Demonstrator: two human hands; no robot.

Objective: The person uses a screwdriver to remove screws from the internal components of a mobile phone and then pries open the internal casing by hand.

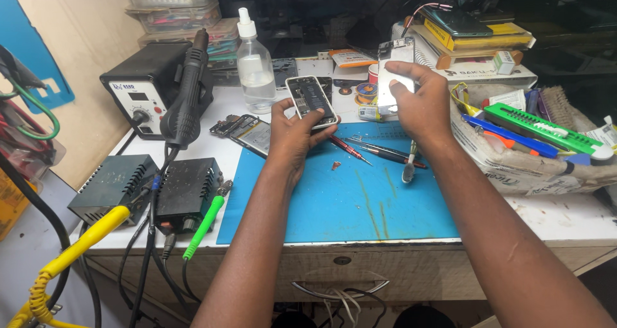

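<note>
Above the far edge of the blue mat [347, 206] I hold the two halves of a phone apart. My left hand [292, 132] grips the opened phone body [312, 101], its dark insides facing up, tilted toward me. My right hand [421, 106] clasps the separated panel [393, 77], pale back showing, held nearly upright just right of the body.

I judge this to be the inspection stage of a teardown, the halves just parted. Any next move would call for a steady grip and care that nothing thin between the halves is strained.

On the mat, under my hands, lie red-handled screwdrivers [350, 149] and a pair of tweezers [409, 167]. Left of them rests another flat phone part [256, 137], and beyond it a clear spray bottle [255, 67] holding clear liquid. At the far left stand a hot-air station [144, 87] and two dark power boxes [186, 190]. At the right, a tray [514, 167] holds a green tool [546, 127], a blue pen-like tool and brushes.
</note>
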